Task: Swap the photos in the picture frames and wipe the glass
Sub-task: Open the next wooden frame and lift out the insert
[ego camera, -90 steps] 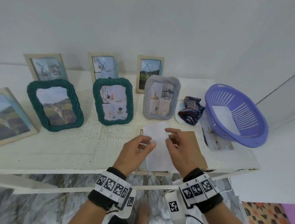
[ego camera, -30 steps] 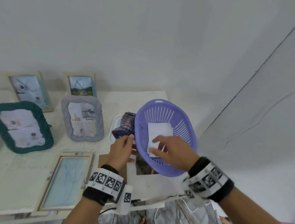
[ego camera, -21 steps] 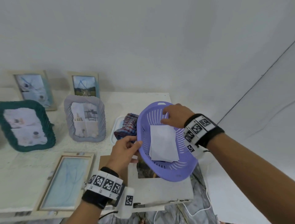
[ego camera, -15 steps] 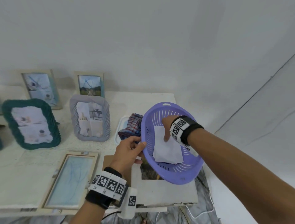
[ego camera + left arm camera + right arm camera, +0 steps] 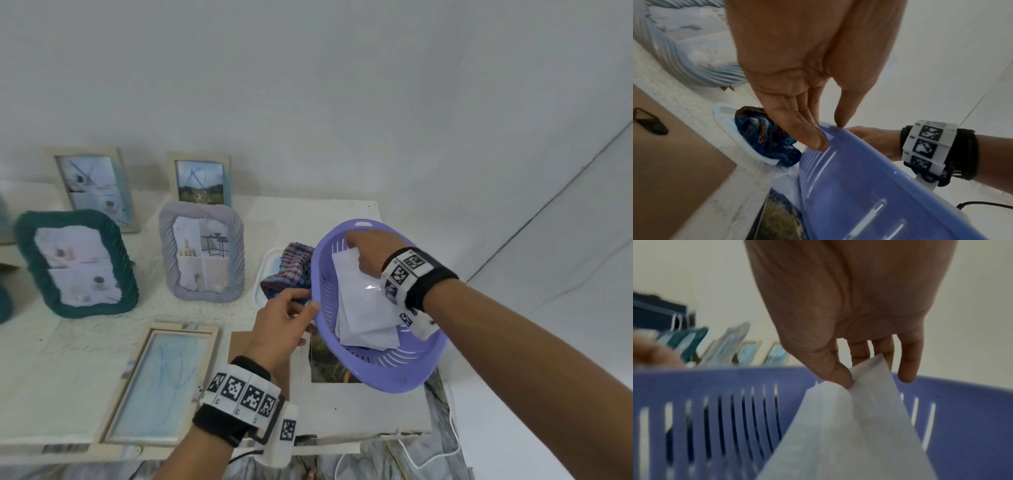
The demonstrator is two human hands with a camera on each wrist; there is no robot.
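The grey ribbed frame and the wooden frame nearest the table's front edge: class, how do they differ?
The grey ribbed frame stands upright; the wooden frame lies flat. The grey one holds a furniture photo; the wooden one shows only bluish glass. The grey one has rounded corners; the wooden one has square corners. Both are portrait rectangles.

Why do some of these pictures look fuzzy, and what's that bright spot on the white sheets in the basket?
Head view: sharp, evenly lit; the bright spot is glare on the white sheets in the purple basket, and the wide lens bends the table edge. Left wrist view: the left hand looms large, the basket wall streaked by reflections. Right wrist view: dim and smeared, the frames behind the right hand blurred.
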